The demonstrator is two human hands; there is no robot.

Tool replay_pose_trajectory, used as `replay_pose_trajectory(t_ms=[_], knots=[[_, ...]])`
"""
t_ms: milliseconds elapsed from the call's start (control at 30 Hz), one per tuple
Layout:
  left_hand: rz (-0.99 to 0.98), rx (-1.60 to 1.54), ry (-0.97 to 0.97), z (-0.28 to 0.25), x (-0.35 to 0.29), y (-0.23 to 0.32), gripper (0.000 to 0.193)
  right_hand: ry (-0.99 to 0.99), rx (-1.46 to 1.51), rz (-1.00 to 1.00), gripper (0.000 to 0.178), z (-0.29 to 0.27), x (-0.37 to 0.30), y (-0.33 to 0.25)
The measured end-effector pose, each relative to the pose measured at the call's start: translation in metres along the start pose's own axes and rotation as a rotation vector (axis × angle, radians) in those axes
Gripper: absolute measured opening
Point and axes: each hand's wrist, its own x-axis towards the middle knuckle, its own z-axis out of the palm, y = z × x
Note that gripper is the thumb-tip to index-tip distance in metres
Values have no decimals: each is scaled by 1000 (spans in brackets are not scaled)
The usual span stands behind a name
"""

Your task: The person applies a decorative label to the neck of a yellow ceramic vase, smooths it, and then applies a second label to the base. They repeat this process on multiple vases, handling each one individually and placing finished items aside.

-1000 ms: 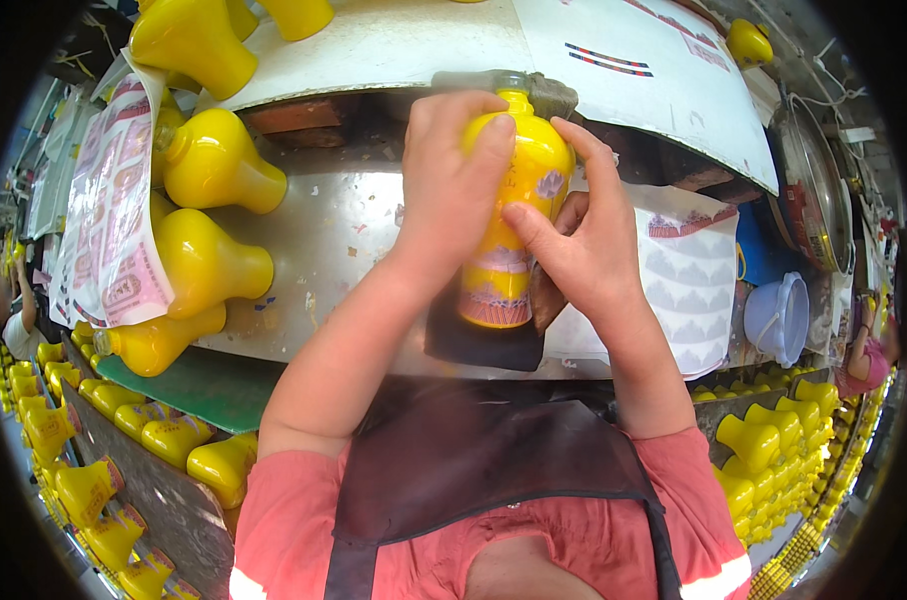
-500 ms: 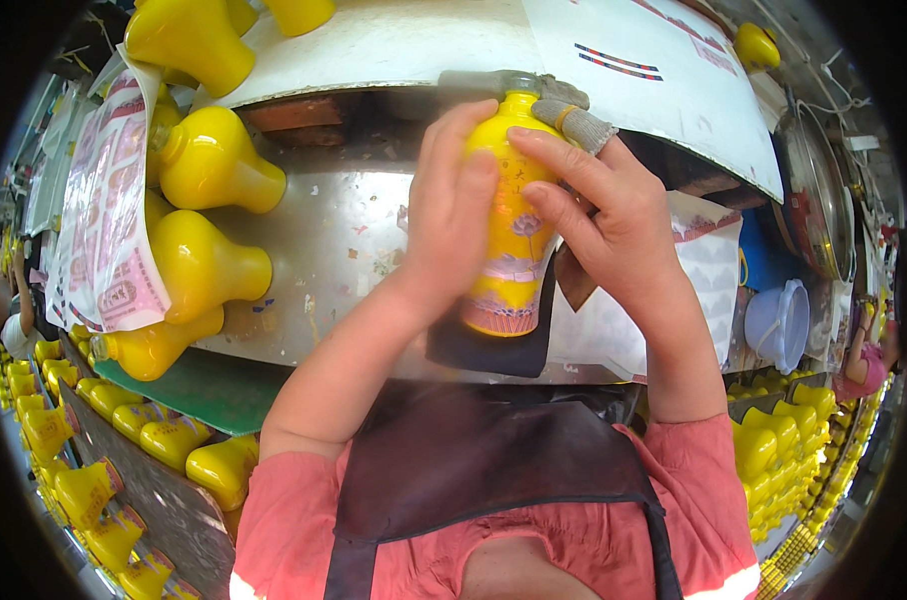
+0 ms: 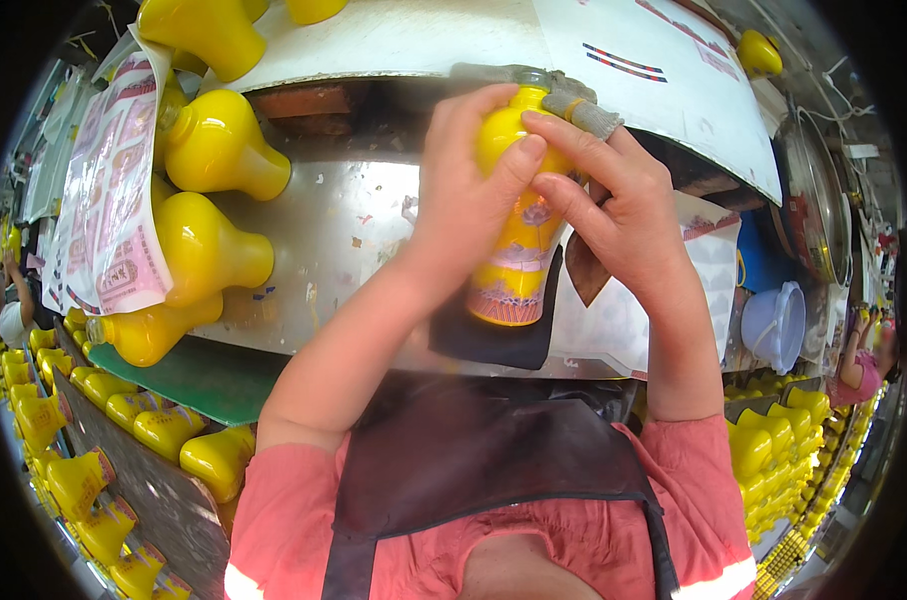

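A glossy yellow bottle (image 3: 514,255) with purple flower decals lies with its base toward me and its neck pointing away. My left hand (image 3: 461,190) curls round its left side, the thumb pressed across the upper body. From the right, my right hand (image 3: 622,200) rests thumb and fingers on the bottle's shoulder and side. A grey cloth finger cover (image 3: 586,115) with a yellow band sits on one right-hand finger. Under the base is a black cloth (image 3: 494,347). The neck meets a grey support (image 3: 524,75), partly hidden.
Yellow bottles (image 3: 212,250) lie at left beside a printed decal sheet (image 3: 114,240). More decal paper (image 3: 614,325) and a brown pointed piece (image 3: 586,268) are at right. A pale bucket (image 3: 774,325) hangs beyond. Rows of yellow bottles (image 3: 169,432) flank me; other people work at both sides.
My left thumb has slid rightward across the bottle's upper body, covering more of the decal. The right hand stays at the shoulder and side with little movement.
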Motion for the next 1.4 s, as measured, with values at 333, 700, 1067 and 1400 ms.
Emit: replay_pose_trajectory(t_ms=[333,700,1067,1400], knots=[[24,-101,18,1,2,-2,41,4,12,24,47,-1,1,-1],[8,-88,-31,-6,9,3,33,33,144,154,64,2,1,-3],[-9,-6,36,1,14,3,32,68,28,134,71,7,-4,2],[193,-23,-18,-6,-6,-8,43,53,33,138,69,5,-4,3]])
